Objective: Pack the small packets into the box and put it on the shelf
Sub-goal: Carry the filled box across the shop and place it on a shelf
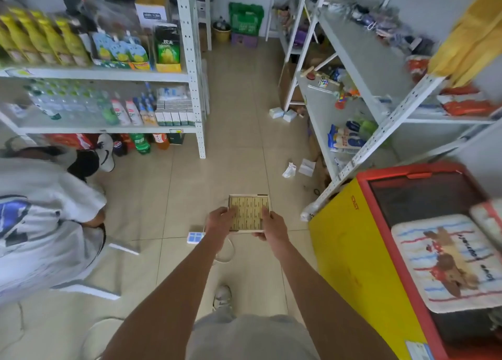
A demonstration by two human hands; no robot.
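Observation:
A shallow white box [249, 196] filled with rows of small tan packets [248, 213] is held out in front of me above the tiled floor. My left hand [220, 221] grips its left side with the thumb lying on the packets. My right hand [273, 225] grips its right side and near corner. The box is level and open on top. A white metal shelf [103, 74] with drinks stands to the left, and another white shelf [361, 69] stands to the right.
A person in a white shirt [40, 224] crouches at the left. A yellow and red chest freezer [380, 264] stands at the right with a towel on its lid. A power strip [196, 237] with a cable and some paper scraps [289, 169] lie on the floor.

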